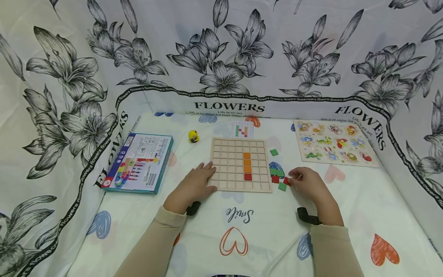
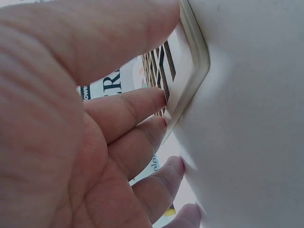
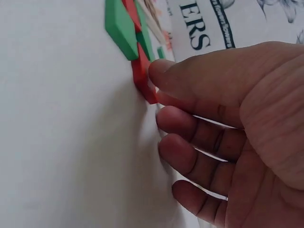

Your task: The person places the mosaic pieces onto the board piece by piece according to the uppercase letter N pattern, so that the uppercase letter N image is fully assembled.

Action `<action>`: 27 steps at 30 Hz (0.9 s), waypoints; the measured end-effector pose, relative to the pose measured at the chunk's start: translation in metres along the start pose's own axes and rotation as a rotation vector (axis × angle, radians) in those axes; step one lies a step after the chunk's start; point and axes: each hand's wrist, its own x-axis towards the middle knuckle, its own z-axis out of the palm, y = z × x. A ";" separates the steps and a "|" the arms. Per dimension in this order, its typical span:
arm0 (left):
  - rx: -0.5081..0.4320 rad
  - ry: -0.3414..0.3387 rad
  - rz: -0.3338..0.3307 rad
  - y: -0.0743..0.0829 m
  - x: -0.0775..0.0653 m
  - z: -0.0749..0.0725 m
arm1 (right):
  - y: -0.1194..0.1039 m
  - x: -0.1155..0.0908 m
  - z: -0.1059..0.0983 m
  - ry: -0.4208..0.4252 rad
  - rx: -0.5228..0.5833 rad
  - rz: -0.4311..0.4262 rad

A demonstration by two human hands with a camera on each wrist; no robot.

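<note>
A wooden grid board (image 1: 229,186) lies flat in the middle, with two orange tiles (image 1: 247,162) and a red tile (image 1: 248,177) lined up in one column. My left hand (image 1: 194,186) rests at the board's front left corner, fingers nearly straight; in the left wrist view the thumb and fingertips touch the board's edge (image 2: 190,80). Right of the board, my right hand (image 1: 308,184) pinches the corner of a loose red square tile (image 3: 141,76) between thumb and index finger. Beside it lie green tiles (image 1: 282,186) and another red tile (image 1: 275,179).
A pattern card (image 1: 243,129) lies behind the board. A yellow toy duck (image 1: 193,136) and a boxed toy (image 1: 138,163) are to the left. At the right back lies a puzzle board with insect pictures (image 1: 333,142). Another green tile (image 1: 274,152) sits beside the board.
</note>
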 end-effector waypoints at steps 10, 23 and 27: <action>-0.007 0.006 0.005 0.001 -0.001 -0.002 | -0.002 -0.002 0.004 -0.005 0.003 0.018; -0.011 0.006 0.002 0.003 -0.003 -0.003 | -0.007 -0.007 0.007 -0.010 0.004 0.042; -0.013 0.008 0.001 0.003 -0.003 -0.003 | -0.008 -0.007 0.007 -0.015 0.003 0.045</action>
